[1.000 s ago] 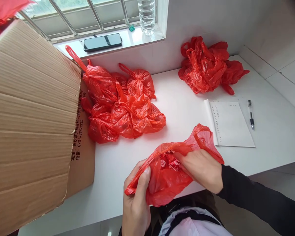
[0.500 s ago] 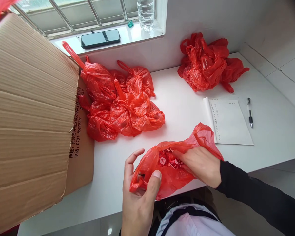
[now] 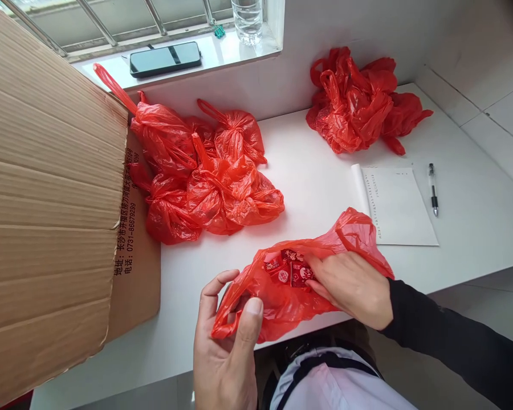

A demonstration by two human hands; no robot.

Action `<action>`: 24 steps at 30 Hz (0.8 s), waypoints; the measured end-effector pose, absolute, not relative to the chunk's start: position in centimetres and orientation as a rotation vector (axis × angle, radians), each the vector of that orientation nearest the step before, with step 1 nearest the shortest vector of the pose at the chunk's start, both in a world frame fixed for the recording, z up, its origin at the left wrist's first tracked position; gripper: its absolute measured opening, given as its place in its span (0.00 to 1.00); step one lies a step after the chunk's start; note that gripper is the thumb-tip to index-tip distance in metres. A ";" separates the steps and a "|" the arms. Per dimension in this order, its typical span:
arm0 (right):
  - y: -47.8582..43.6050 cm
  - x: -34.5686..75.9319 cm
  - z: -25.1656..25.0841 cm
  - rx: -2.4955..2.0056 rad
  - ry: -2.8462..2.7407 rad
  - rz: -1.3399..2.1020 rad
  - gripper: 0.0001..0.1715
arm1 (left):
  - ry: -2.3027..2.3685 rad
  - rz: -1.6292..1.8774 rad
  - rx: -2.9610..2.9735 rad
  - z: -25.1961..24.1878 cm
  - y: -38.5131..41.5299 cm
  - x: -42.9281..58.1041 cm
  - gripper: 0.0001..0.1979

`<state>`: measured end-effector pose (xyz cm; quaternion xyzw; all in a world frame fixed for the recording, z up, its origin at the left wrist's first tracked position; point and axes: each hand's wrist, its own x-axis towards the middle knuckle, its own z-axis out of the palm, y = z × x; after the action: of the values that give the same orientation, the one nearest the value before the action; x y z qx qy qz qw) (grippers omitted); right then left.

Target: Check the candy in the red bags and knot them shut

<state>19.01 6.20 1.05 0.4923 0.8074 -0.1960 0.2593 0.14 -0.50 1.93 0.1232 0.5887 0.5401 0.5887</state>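
Bag (image 3: 290, 312) of thin red plastic gapes at white table (image 3: 179, 296) front edge, wrapped packets (image 3: 284, 275) inside. Left hand (image 3: 224, 350): thumb and index wide. Right hand (image 3: 354, 282): fingers inside, grip untellable. Slack rim could slump, spilling packets.

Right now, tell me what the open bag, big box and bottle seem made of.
Open bag: thin, glossy plastic film, by its crinkles and translucency.
Big box: matte, likely corrugated cardboard, given the ridged brown surface.
Bottle: clear, shiny, probably plastic, by its ribbed wall.
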 end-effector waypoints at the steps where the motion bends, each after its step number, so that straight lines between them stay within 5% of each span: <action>1: 6.2 18.9 1.0 1.308 2.178 -0.534 0.20 | 1.353 1.260 0.252 1.9 -0.4 0.1 0.27; 5: 6.3 18.7 0.7 1.241 2.168 -0.530 0.14 | 1.258 1.262 0.196 1.1 0.0 -0.3 0.27; 11: 6.9 17.9 0.1 1.410 2.178 -0.548 0.19 | 1.159 1.280 0.246 0.1 0.0 -0.3 0.10; 24: 8.2 18.5 -1.1 1.545 2.340 -0.599 0.10 | 1.115 1.332 0.193 0.2 0.4 0.2 0.12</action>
<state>18.54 8.24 -1.11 0.5339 0.8084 -0.2070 0.1367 0.19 0.43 0.22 0.0847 0.4891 0.5845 0.6419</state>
